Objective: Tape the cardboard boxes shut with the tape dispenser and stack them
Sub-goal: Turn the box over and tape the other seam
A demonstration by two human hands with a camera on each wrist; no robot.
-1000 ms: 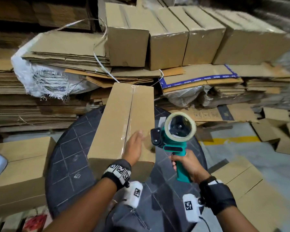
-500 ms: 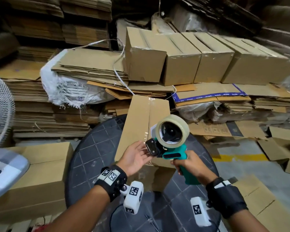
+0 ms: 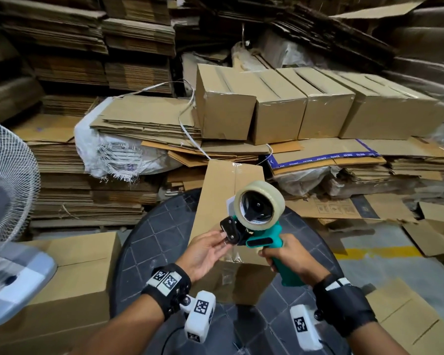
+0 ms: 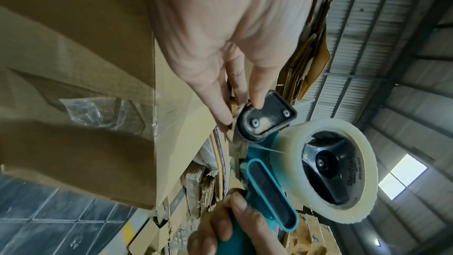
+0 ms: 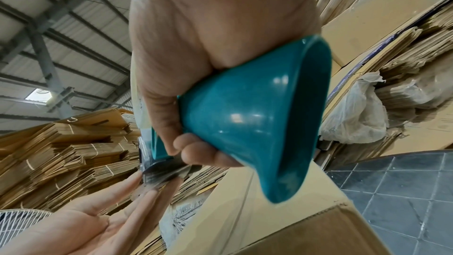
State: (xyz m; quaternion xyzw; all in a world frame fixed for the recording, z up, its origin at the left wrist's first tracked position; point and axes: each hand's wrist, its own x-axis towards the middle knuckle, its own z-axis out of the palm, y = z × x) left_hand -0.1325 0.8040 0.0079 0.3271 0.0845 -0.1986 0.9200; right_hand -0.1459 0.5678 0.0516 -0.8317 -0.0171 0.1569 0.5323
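Two hands: right (image 3: 287, 254) clenches tape dispenser (image 3: 256, 221), roll up; left (image 3: 205, 252) fingers straight, seemingly touching its head.

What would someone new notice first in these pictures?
A teal tape dispenser with a clear roll, gripped by the right hand at centre while the left hand fingers its black front end. Under it, a long box lies on a dark round table.

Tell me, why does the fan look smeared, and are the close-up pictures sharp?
Head view: the fan at the left edge is blurred and stretched by the wide lens. Left wrist view: the tape dispenser is crisp, with a bright skylight behind. Right wrist view: the left hand is soft, and glare spots shine on the teal handle.
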